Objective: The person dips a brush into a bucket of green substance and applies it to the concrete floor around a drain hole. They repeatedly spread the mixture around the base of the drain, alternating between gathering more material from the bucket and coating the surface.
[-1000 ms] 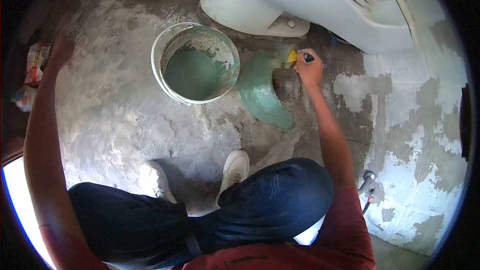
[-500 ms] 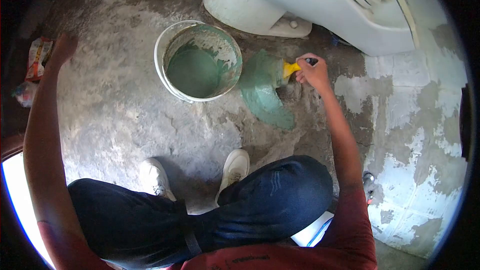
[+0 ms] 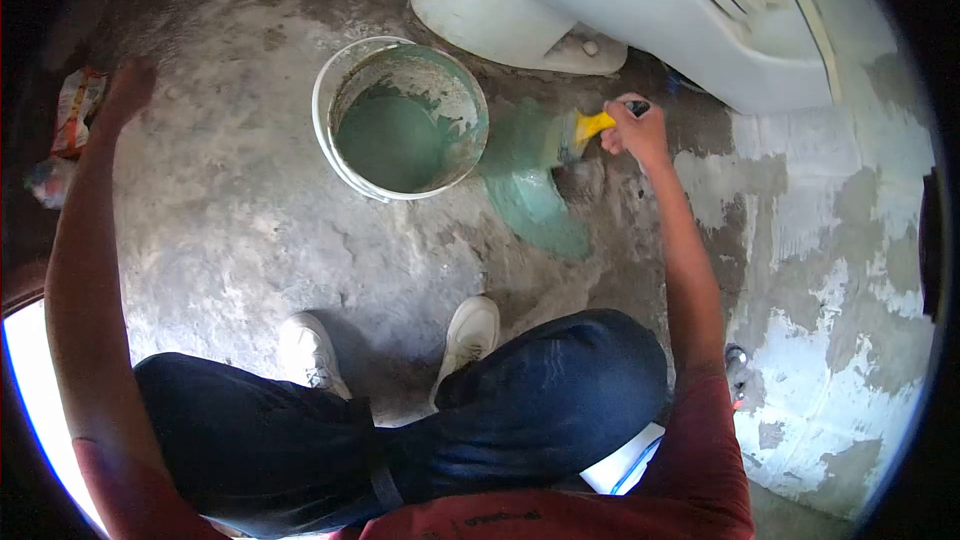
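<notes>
My right hand is closed round the yellow handle of a wide paintbrush. The brush's bristles press on a patch of wet green coating spread over the concrete floor. Left of that patch stands a white bucket, with green liquid inside and dried coating on its inner wall. My left hand reaches out to the far left, near an orange and white packet. Its fingers are too dark to make out.
A white toilet stands beyond the brush, its base close to the green patch. At the right rises a wall with patchy white and grey covering. A clear plastic bag lies at the left. My shoes rest on the rough floor.
My right hand and the paintbrush have shifted slightly to the right. Green coating covers the floor as before, and the bucket stays in place.
</notes>
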